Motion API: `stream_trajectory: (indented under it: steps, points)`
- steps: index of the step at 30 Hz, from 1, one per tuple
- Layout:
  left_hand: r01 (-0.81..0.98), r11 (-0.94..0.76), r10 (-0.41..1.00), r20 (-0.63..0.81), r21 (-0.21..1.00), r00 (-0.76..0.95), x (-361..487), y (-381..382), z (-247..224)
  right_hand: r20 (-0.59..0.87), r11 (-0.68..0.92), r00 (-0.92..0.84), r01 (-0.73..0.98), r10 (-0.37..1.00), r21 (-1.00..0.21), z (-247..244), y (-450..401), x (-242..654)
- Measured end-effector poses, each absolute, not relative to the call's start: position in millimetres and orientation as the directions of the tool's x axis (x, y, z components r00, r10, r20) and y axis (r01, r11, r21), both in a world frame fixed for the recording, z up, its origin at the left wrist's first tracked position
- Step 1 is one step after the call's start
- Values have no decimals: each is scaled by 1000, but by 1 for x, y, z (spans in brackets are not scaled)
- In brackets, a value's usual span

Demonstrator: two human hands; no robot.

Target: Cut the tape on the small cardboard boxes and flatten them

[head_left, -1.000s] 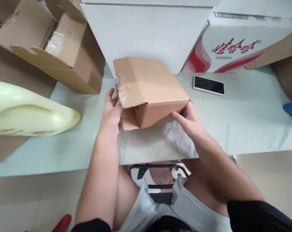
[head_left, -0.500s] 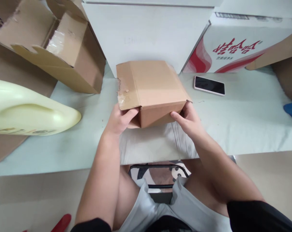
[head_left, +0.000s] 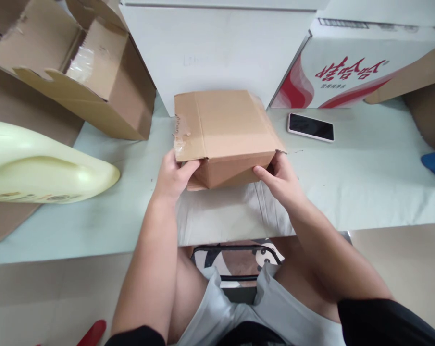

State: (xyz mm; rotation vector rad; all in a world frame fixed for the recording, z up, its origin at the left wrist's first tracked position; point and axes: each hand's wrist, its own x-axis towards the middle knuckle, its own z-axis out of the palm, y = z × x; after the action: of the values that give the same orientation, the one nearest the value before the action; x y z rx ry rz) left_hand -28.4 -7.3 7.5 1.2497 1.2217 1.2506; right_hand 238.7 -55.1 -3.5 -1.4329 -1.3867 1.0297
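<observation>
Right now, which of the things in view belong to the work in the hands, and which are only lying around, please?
In the work:
- cardboard box
- left hand, at its left end
- right hand, at its near right corner

Apparently just around:
- phone
- pale yellow container
- open carton, left
- red-lettered white box

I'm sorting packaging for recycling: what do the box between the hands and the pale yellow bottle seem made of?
The box, matt brown, looks like cardboard: it has a creased flap and a torn edge, with a shiny patch, probably clear tape. The pale yellow bottle is probably smooth, slightly glossy plastic, judging by its soft highlight and rounded form.
</observation>
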Motion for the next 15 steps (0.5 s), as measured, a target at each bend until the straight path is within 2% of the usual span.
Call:
stream_trajectory:
  steps: [6,15]
  points:
    - [18,-39,995,40,999,-91,-26,-8,9,11,1,30,312,999,-950,-5,-55,240]
    - [17,-17,994,18,1000,-107,-27,-4,3,-7,-28,83,251,997,-968,-5,-55,237]
